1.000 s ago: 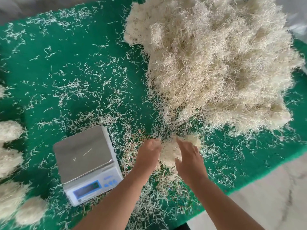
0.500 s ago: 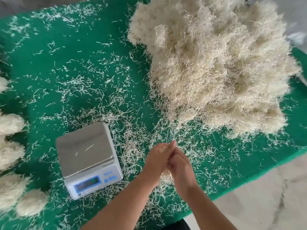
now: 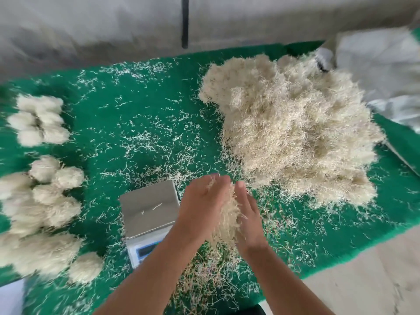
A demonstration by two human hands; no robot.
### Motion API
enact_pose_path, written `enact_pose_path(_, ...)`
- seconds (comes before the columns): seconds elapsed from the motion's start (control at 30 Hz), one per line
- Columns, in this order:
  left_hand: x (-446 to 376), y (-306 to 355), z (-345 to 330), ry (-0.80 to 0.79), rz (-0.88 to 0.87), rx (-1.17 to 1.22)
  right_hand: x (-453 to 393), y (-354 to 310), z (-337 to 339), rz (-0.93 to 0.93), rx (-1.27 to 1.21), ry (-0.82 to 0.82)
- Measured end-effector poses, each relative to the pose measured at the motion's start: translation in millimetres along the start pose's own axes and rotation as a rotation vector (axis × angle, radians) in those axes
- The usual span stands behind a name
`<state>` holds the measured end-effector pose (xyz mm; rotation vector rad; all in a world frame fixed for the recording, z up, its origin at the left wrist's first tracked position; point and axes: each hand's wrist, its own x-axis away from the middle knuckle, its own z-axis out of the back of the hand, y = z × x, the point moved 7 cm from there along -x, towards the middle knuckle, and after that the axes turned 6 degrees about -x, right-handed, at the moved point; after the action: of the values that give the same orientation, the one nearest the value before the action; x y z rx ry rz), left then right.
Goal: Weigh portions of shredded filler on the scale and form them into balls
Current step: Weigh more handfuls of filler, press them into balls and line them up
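Note:
My left hand (image 3: pixel 200 208) and my right hand (image 3: pixel 248 221) hold a clump of pale shredded filler (image 3: pixel 227 214) pressed between their palms, lifted above the green mat. Strands hang down from the clump. The fingers of both hands look nearly straight. A small scale (image 3: pixel 147 208) with a bare steel platform stands just left of my left hand; my left forearm hides part of its display. A big heap of loose filler (image 3: pixel 293 130) lies to the right and beyond my hands. Several finished filler balls (image 3: pixel 45 196) sit at the left.
The green mat (image 3: pixel 136 110) is strewn with loose shreds. Its front edge runs along a pale floor (image 3: pixel 375 280) at the lower right. A white bag or sheet (image 3: pixel 386 71) lies at the far right, and a grey wall stands behind.
My hands gathered the clump off the mat, closed together around it and lifted it. The view tilted up, so more balls at the left and the wall came into sight.

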<state>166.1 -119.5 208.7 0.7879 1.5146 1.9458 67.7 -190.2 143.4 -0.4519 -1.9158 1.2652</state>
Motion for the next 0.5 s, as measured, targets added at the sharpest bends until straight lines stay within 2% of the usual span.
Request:
enact_pose_path(0.1, 11, 2, 31, 0.195, 0.006, -0.065, 16, 12, -20, -0.131, -0.23, 0.076)
enact_pose_path(0.17, 20, -1, 41, 0.272, -0.026, -0.18, 27, 20, -35, -0.216, -0.365, 0.02)
enact_pose_path(0.27, 39, -20, 41, 0.373, -0.019, -0.501, 48, 16, -64, -0.265, -0.407, -0.094)
enact_pose_path(0.33, 44, -29, 25, 0.303, 0.013, -0.531, 57, 14, -71, -0.292, -0.374, -0.083)
enact_pose_path(0.4, 44, -32, -6, 0.103, 0.122, -0.398, 60, 18, -60, -0.257, -0.364, -0.053)
enact_pose_path(0.43, 45, -29, -20, 0.019, 0.167, -0.395, 59, 17, -49, -0.201, -0.316, -0.011)
enact_pose_path(0.5, 61, -22, -40, -0.031, 0.156, -0.288, 57, 8, -26, -0.062, -0.105, 0.097)
